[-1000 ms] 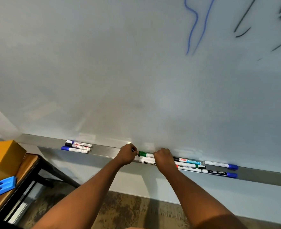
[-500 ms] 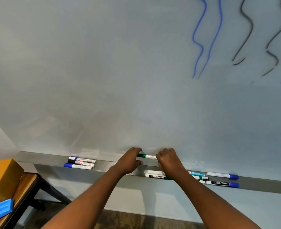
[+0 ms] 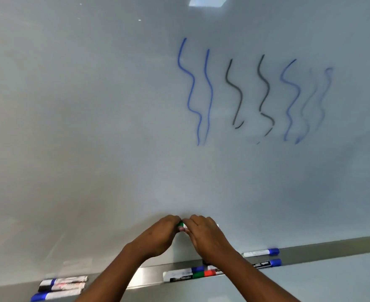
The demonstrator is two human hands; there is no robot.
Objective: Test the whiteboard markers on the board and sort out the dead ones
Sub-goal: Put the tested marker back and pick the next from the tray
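Head view: the left hand (image 3: 155,238) and right hand (image 3: 205,238) meet before the board (image 3: 92,127), above the tray (image 3: 332,249). Left fingers curl round the green marker (image 3: 181,224) at its cap end; the right pinches its barrel. Other markers (image 3: 186,275) lie along the tray.

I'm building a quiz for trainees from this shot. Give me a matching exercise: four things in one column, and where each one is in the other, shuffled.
1. green marker
2. three bunched markers
3. two blue-capped markers
4. faint blue squiggle

A. left end of the tray
B. gripped between left hand and right hand
C. rightmost mark on the whiteboard
D. on the tray, right of both hands

Pairs: 1-B, 2-A, 3-D, 4-C
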